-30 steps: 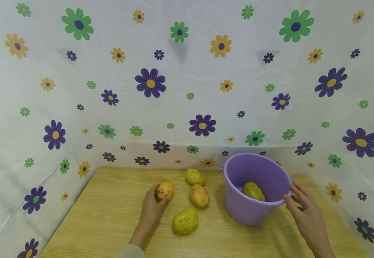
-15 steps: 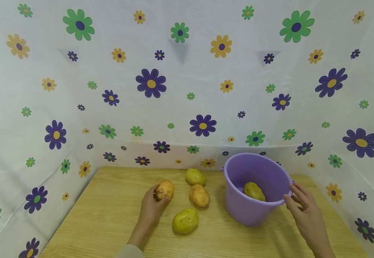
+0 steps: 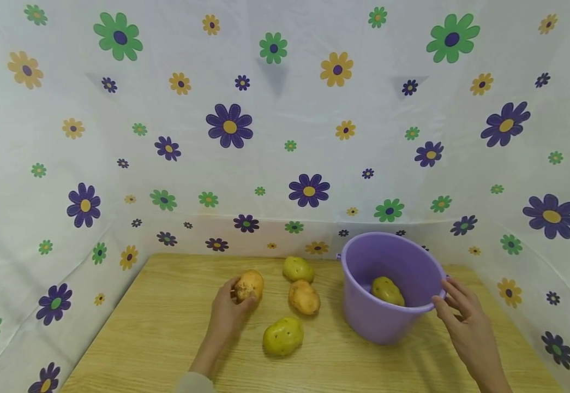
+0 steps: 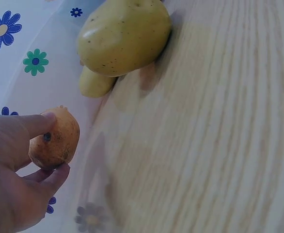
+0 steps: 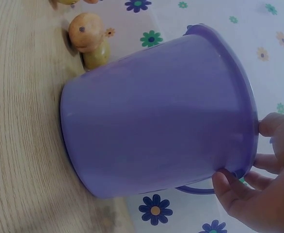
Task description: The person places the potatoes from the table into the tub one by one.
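A brown potato [image 3: 250, 284] [image 4: 62, 131] is pinched between the thumb and fingers of my left hand [image 3: 239, 299] [image 4: 52, 148], at or just above the wooden table [image 3: 167, 327]. My right hand [image 3: 444, 297] [image 5: 246, 153] grips the near right rim of a purple bucket [image 3: 383, 322] [image 5: 156, 111] standing on the table. One yellow-green potato [image 3: 387, 290] lies inside the bucket. Three loose potatoes lie between the hands: a greenish one [image 3: 298, 269] at the back, a brown one [image 3: 304, 297] in the middle, and a yellow-green one [image 3: 282, 336] [image 4: 122, 36] nearest me.
White sheeting printed with flowers [image 3: 285, 136] walls the table in at the back and on both sides. The bucket's handle [image 5: 195, 189] hangs down by my right thumb. Bare wood runs along the table's front edge.
My left hand has shifted the brown potato slightly up and to the left. The right hand, the bucket and the other potatoes have not moved.
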A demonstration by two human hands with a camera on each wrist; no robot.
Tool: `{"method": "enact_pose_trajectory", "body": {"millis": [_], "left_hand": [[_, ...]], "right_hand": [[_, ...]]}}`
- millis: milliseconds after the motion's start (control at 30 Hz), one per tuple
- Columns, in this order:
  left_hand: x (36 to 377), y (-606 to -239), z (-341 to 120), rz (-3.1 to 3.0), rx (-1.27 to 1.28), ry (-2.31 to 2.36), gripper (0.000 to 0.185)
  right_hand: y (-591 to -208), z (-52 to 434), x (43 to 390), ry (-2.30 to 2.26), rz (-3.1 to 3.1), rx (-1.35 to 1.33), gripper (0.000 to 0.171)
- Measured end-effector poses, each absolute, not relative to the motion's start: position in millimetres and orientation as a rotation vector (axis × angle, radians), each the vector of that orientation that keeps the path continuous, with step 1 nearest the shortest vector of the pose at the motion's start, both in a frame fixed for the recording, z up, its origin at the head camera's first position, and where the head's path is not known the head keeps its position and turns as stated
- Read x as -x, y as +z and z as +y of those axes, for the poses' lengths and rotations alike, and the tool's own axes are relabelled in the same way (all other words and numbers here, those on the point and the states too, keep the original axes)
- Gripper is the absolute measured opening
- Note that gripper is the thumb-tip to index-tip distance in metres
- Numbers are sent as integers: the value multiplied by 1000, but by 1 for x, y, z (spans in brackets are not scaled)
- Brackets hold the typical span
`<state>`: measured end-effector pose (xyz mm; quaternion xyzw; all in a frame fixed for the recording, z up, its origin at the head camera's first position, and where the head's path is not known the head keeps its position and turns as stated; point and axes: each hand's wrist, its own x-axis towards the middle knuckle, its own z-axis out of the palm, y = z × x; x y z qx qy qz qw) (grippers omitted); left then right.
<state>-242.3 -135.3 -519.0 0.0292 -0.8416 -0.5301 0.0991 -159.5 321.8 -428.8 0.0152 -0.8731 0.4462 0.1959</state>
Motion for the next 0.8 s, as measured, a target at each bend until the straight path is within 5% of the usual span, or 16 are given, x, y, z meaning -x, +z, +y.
{"method": "enact_pose_trajectory", "body": {"millis": [800], "left_hand": [[240, -474, -143, -2464, 20, -1523, 64]], "right_hand": [[-428, 320, 159, 1262, -2435, -48, 52]]}}
